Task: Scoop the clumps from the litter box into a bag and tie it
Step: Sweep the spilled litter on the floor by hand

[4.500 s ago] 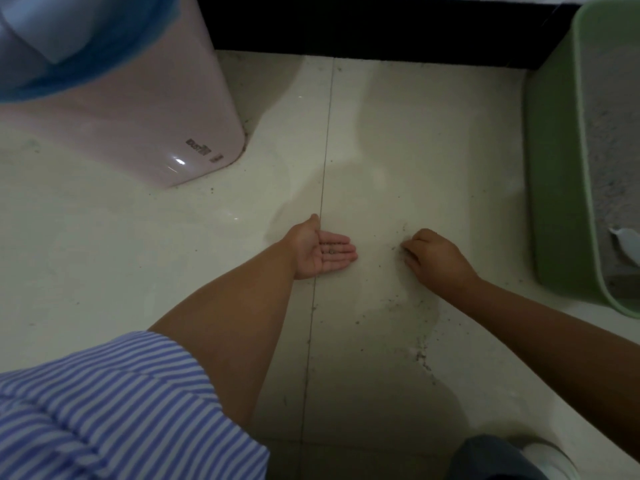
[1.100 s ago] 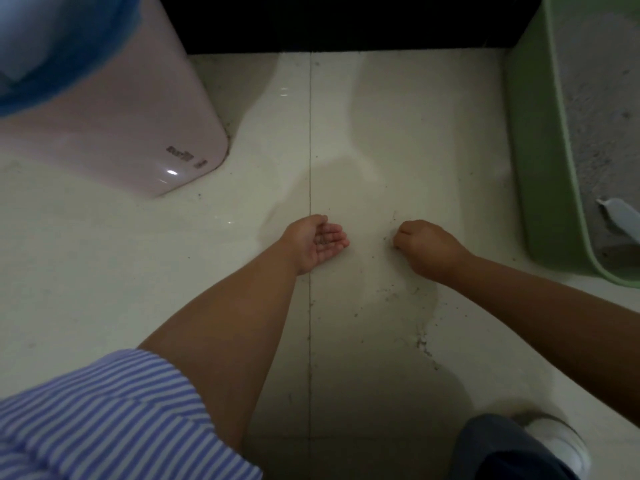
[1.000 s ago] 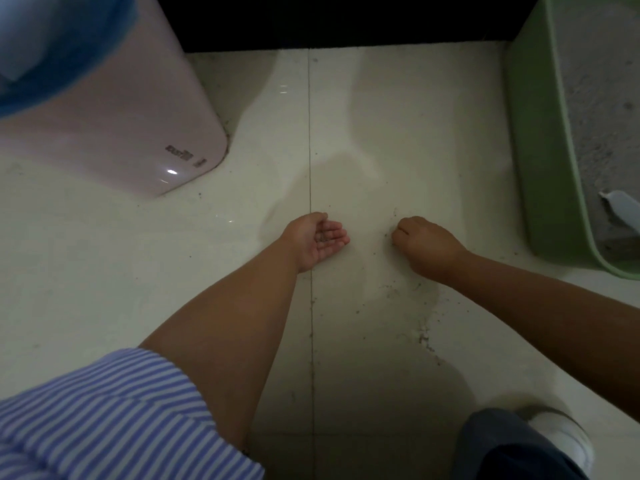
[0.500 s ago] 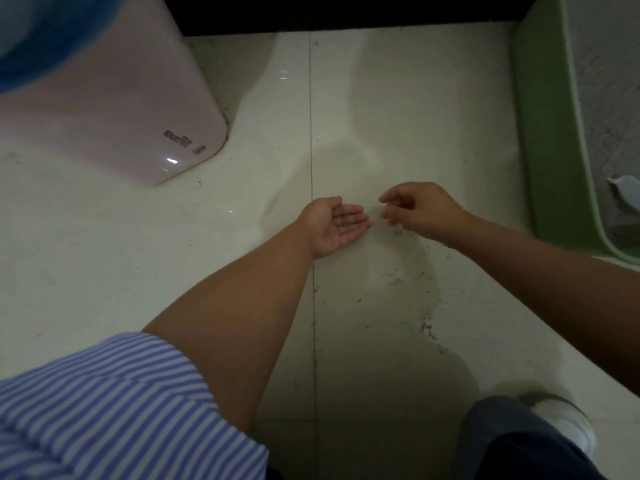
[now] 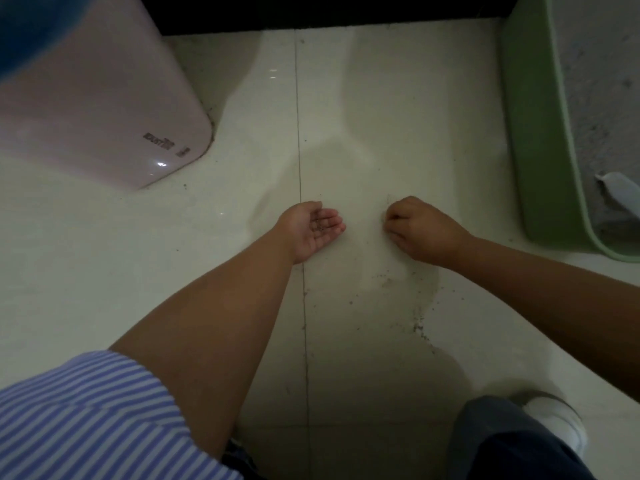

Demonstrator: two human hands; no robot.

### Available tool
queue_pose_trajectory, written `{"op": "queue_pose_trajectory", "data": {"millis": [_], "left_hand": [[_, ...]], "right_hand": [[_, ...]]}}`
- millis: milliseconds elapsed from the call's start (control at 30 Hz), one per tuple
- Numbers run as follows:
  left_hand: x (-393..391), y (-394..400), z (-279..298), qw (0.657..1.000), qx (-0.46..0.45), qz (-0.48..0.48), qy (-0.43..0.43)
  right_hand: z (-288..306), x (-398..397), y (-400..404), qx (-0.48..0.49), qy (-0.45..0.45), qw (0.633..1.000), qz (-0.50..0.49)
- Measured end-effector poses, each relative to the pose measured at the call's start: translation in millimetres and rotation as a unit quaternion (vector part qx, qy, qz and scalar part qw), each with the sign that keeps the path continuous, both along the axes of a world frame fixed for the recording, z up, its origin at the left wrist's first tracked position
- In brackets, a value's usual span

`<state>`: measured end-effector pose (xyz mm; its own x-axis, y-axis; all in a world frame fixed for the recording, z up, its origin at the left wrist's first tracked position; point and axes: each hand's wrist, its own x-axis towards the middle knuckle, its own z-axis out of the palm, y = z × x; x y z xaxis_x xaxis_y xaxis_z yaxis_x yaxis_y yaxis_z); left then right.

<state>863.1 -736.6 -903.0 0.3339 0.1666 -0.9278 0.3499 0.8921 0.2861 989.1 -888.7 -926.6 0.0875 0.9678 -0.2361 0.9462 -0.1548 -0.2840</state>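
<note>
Picking stray grains off the floor (image 5: 381, 98) seems to be the step in hand, a tidy-up beside the main job. The left hand (image 5: 313, 230) lies palm up, low over the tiles, fingers relaxed and slightly cupped, with a few dark grains (image 5: 320, 225) resting in the palm. The right hand (image 5: 420, 230) is just right of it, knuckles up, fingers curled down to the tile; whether they pinch anything I cannot tell. More specks (image 5: 417, 320) are scattered nearer the person, so sweeping is not finished. The green litter box (image 5: 540, 150) stands at the far right, with grey litter inside and a white scoop (image 5: 621, 194) lying in it. No bag shows clearly; a pink bin (image 5: 104, 109) with a blue liner (image 5: 41, 26) stands at the far left. Judging from this, the tying is still to come, and how much scooping remains cannot be told.
</note>
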Motion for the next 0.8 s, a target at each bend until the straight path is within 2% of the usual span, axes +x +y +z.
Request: {"op": "queue_pose_trajectory", "data": {"millis": [100,300,433,567,800], "left_hand": [[0,1,-1,1.000,0.000,-0.003,0.000],[-1,1,0,1.000,-0.003,-0.009,-0.008],[-2,1,0,1.000,-0.001,-0.007,-0.010],[-2,1,0,1.000,0.000,-0.003,-0.012],[-4,-1,-1,1.000,0.005,0.006,0.006]], "right_hand": [[4,5,-9,0.026,-0.007,1.000,-0.001],[2,0,-12,0.027,0.002,0.997,-0.078],[2,6,-4,-0.030,-0.007,0.998,-0.048],[3,4,0,-0.036,-0.038,0.998,-0.017],[10,-2,5,-0.066,-0.041,0.997,-0.029]]}}
